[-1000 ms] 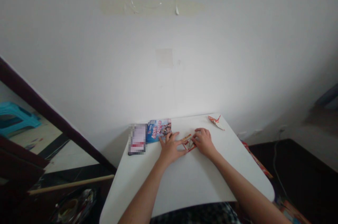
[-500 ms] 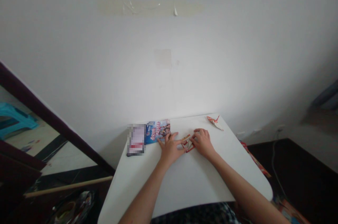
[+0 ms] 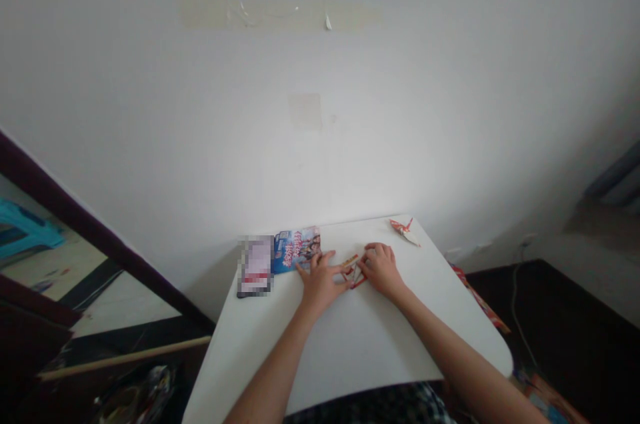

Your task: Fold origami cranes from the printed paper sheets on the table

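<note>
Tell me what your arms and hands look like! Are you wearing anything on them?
My left hand and right hand are bare, with no gloves. My left forearm and right forearm are bare too, with no sleeves or watches showing. Just below the table edge, you can see some dark checked clothing.

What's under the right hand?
The right hand rests on the white table, folded red-and-white paper at its fingertips. The palm covers whatever lies directly beneath.

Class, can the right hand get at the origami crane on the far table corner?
Probably yes: the right hand lies near the origami crane, with no object between them.
</note>
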`<state>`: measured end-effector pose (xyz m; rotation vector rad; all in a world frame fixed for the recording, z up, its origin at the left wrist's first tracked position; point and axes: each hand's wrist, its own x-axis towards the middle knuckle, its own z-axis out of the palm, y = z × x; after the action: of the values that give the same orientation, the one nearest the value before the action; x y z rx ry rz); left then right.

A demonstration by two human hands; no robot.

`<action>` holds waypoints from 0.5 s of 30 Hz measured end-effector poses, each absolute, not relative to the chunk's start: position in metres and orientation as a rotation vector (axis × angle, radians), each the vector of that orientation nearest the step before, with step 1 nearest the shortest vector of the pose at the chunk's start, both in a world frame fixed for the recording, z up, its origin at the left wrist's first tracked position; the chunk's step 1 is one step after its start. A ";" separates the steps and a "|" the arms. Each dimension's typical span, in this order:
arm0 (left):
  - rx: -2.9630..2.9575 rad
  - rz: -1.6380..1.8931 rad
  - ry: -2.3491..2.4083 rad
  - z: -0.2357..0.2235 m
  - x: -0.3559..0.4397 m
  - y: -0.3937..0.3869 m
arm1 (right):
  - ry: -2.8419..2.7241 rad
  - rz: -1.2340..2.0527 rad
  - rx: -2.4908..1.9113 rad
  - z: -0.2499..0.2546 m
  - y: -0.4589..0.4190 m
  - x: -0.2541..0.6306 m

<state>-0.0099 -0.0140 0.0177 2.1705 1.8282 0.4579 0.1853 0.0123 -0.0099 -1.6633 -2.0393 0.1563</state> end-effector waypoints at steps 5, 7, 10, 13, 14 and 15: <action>2.169 0.452 1.822 0.018 -0.011 -0.014 | -2.058 0.153 -1.689 -0.010 0.012 0.184; 2.167 0.448 1.816 0.019 -0.011 -0.014 | -2.064 0.152 -1.699 -0.011 0.012 0.184; 2.163 0.432 1.803 0.020 -0.012 -0.013 | -2.068 0.147 -1.705 -0.011 0.012 0.184; 2.159 0.402 1.793 0.021 -0.013 -0.013 | -2.062 0.141 -1.694 -0.012 0.013 0.184; 2.161 0.399 1.789 0.021 -0.013 -0.013 | -2.058 0.143 -1.691 -0.012 0.013 0.184; 2.165 0.401 1.785 0.021 -0.013 -0.014 | -2.057 0.148 -1.685 -0.012 0.013 0.185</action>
<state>-0.0132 -0.0138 0.0206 2.1653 1.7847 0.4012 0.1848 0.0130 -0.0123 -1.6852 -2.0572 0.1480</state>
